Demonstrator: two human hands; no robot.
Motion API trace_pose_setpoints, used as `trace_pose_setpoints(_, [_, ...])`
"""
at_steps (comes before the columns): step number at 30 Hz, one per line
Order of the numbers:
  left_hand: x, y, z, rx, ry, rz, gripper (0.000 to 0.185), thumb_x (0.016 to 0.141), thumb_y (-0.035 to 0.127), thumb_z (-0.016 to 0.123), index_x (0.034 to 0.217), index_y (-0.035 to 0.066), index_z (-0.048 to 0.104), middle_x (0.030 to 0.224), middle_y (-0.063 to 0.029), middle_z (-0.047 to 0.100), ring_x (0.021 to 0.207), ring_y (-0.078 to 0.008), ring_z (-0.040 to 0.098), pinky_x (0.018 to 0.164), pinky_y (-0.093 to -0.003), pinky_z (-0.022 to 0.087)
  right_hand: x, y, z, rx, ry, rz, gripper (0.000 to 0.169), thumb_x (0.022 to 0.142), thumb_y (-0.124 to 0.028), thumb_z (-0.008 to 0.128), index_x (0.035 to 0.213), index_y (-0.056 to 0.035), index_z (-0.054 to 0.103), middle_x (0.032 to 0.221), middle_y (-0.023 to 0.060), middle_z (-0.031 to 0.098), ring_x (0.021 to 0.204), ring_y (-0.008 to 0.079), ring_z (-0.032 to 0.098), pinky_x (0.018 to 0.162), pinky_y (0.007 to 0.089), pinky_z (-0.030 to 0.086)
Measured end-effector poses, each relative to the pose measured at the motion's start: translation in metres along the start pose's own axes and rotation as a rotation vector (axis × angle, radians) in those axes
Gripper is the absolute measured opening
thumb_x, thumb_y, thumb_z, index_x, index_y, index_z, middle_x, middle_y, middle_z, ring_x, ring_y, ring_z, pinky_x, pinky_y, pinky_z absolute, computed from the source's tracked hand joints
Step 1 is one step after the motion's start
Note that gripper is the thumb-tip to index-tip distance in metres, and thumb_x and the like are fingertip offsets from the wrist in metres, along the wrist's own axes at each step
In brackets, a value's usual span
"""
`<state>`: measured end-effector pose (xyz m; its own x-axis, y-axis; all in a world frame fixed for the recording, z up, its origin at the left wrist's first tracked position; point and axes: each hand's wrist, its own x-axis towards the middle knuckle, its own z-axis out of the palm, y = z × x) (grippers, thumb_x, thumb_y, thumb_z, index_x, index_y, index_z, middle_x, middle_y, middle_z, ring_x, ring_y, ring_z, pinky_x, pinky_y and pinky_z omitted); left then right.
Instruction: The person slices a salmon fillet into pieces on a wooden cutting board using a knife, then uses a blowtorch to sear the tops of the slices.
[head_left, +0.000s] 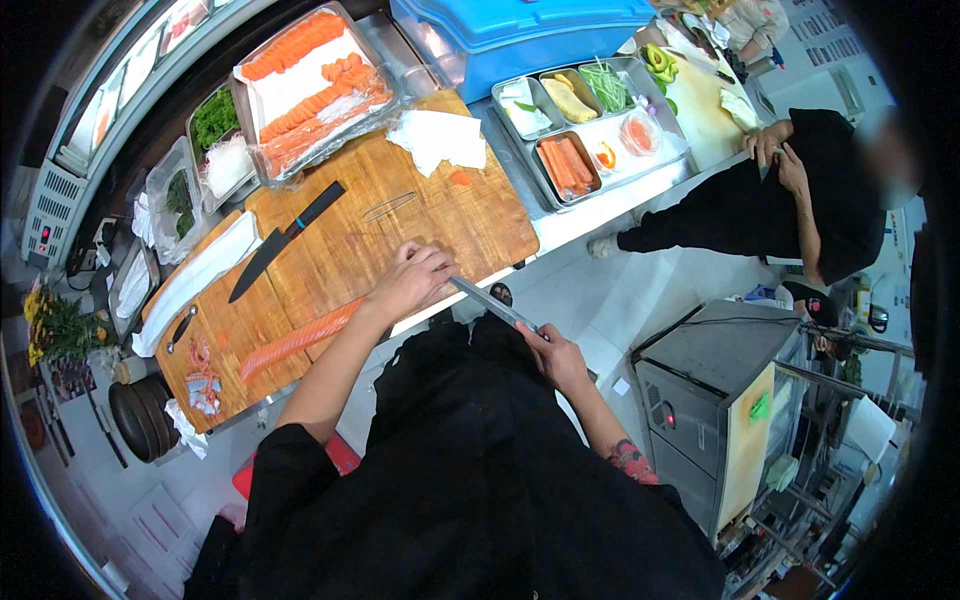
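Observation:
My right hand (556, 355) grips the handle end of a long, narrow knife (487, 300), which slants over the edge of the wooden cutting board (480, 217). At the knife's far end, my left hand (416, 277) rests over the board with bent fingers; whether it pinches anything is hidden. A long strip of salmon (300, 341) lies on the board, its right end partly behind my left wrist. A black-handled chef's knife (259, 262), metal tweezers (388, 206), a small black-handled tool (182, 328) and salmon skin scraps (202, 390) also lie there.
A tray of sliced salmon (240, 90) overlaps the board's back edge beside white paper towels (439, 141). A folded white cloth (199, 281) lies left. Rightward are a steel tray of ingredients (551, 201), a blue lidded box (517, 60) and a co-worker (832, 187) holding a knife.

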<state>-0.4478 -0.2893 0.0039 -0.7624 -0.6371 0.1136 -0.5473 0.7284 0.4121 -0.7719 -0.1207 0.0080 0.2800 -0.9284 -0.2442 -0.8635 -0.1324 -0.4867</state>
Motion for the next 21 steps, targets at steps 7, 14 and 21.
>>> trace_pose_setpoints(7, [0.019, -0.011, 0.008, -0.152, -0.110, -0.052, 0.016, 0.090, 0.020, 0.073, 0.105, 0.013, 0.074, 0.110, -0.0020, 0.066, 0.111, -0.0191, 0.060, 0.102, -0.0439, 0.036, -0.038, -0.004, -0.013, 0.048, -0.001, 0.118, 0.060, 0.099, -0.010, 0.063, 0.153, -0.0338, 0.053, 0.098, 0.0107, 0.063, 0.075, 0.0343, 0.068, 0.070, 0.0463, 0.057])
trace_pose_setpoints(14, [0.053, -0.035, -0.001, -0.647, -0.117, -0.381, 0.013, 0.091, 0.012, 0.076, 0.102, 0.007, 0.070, 0.097, -0.0088, 0.066, 0.091, -0.0274, 0.067, 0.081, -0.0395, 0.052, -0.076, 0.019, -0.010, 0.186, 0.047, 0.121, 0.047, 0.102, -0.013, 0.062, 0.147, -0.0261, 0.060, 0.091, 0.0128, 0.064, 0.080, 0.0338, 0.068, 0.074, 0.0428, 0.057])
trace_pose_setpoints(21, [0.029, -0.060, -0.010, -0.388, 0.280, -0.477, 0.020, 0.095, 0.014, 0.074, 0.113, 0.005, 0.071, 0.118, -0.0125, 0.066, 0.091, -0.0242, 0.068, 0.082, -0.0362, 0.055, -0.039, 0.003, 0.005, 0.144, 0.112, 0.061, 0.051, 0.100, -0.010, 0.063, 0.148, -0.0238, 0.059, 0.096, 0.0126, 0.063, 0.079, 0.0333, 0.067, 0.072, 0.0427, 0.056])
